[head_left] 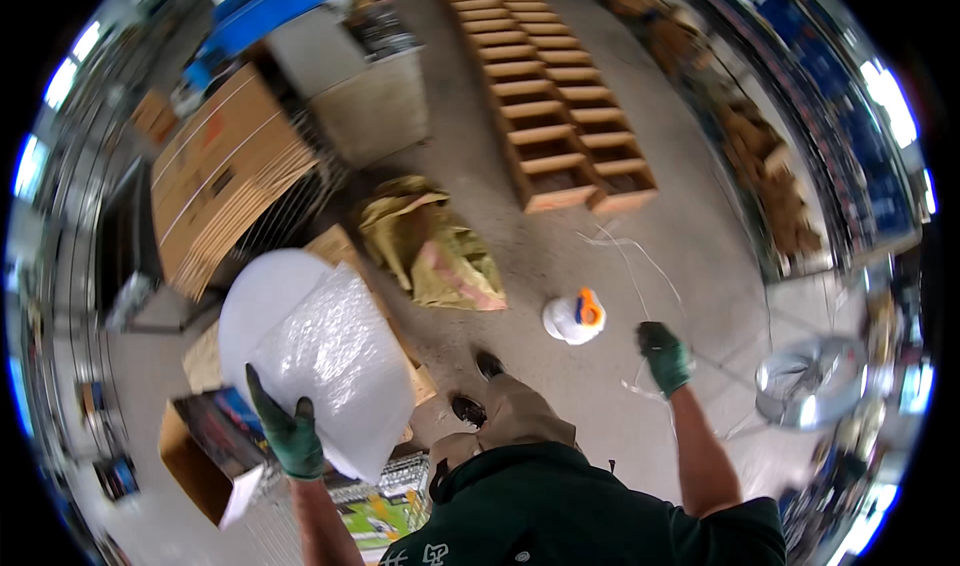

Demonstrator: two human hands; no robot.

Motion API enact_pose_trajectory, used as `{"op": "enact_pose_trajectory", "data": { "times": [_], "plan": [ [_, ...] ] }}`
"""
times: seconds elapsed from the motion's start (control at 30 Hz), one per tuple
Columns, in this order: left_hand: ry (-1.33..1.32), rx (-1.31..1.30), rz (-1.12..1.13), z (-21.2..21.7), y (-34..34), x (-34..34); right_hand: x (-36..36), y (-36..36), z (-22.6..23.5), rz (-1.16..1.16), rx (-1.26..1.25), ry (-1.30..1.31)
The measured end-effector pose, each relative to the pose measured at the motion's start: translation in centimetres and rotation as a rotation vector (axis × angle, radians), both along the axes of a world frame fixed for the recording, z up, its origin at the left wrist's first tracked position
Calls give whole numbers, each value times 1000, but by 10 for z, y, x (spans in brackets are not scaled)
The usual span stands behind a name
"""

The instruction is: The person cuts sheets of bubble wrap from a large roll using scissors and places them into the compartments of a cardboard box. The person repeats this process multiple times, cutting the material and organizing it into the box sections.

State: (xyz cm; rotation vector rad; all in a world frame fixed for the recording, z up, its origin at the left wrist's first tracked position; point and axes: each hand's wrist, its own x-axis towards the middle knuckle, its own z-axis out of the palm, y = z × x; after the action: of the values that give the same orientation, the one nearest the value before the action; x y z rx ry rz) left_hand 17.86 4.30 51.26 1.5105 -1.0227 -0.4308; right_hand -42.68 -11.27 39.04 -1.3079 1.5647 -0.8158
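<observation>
Dark-green cloth shirt nearest; our L green-gloved hand, fingers spread, is at shiny translucent bubble-wrap sheet, best pressed flat w/o creases; can't tell if R green-gloved hand is clenched.

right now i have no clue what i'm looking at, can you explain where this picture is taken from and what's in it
There's no robot: a person wears the camera on their head, looking down. Its fisheye lens bends straight edges. The green-gloved left hand, thumb and fingers spread, seems to rest against the edge of what looks like bubble wrap. The gloved right hand is near a thin white cord; I can't tell whether it holds it. On the floor are a crumpled yellow-green sack, a white object with an orange ring and divided wooden trays.
</observation>
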Motion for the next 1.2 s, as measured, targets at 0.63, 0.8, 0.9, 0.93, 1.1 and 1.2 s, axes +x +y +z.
{"op": "enact_pose_trajectory", "data": {
  "times": [0.63,0.8,0.9,0.93,1.1,1.2],
  "plan": [
    [135,-34,-1146,17,-149,-607,-164,92,120,12,-303,-722],
    [259,151,-1185,-3,-166,-690,-246,66,153,-91,-217,-170],
    [520,277,-1180,5,-203,-744,-308,35,143,-34,-215,-293],
    [478,265,-1186,1,-219,-760,-326,21,142,-47,-142,-295],
    [362,205,-1202,-7,-310,-844,-414,-67,116,-89,-89,-359],
    [358,246,-1195,-9,-379,-890,-472,-130,128,-73,-39,-375]
  ]
}}
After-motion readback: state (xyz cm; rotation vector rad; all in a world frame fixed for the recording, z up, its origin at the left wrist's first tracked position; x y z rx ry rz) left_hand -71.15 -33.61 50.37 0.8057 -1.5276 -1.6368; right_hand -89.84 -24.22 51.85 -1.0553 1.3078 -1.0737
